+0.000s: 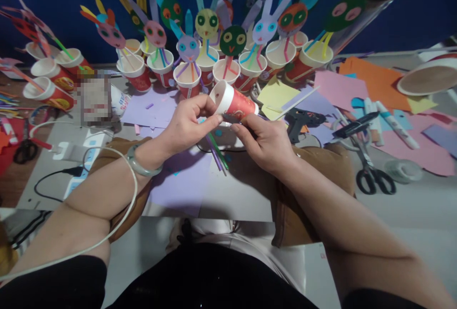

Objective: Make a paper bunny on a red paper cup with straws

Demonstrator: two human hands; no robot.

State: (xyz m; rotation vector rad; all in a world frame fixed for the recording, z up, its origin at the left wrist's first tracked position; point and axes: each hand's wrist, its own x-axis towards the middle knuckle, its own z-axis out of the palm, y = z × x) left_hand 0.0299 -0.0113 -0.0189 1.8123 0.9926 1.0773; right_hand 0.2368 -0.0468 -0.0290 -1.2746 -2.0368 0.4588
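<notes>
A red-and-white paper cup point(240, 102) lies tilted, its mouth turned to the left, with a small dark spot or hole inside its wall. My left hand point(194, 121) pinches the cup at its white rim. Fingers curled, my right hand point(266, 140) grips a small dark object point(232, 118) against the cup's lower side; its kind is mostly hidden. Below the hands, purple and green straws point(218, 152) lie over a purple paper sheet point(178, 185).
Several paper cups point(187, 80) with rabbit-faced paper figures stand along the back. At right are a black glue gun point(303, 121), scissors point(373, 180), a clear tape roll point(403, 171), markers point(398, 125) and coloured paper point(339, 85). A white cable point(134, 194) crosses my left arm; a power strip point(84, 166) lies beyond.
</notes>
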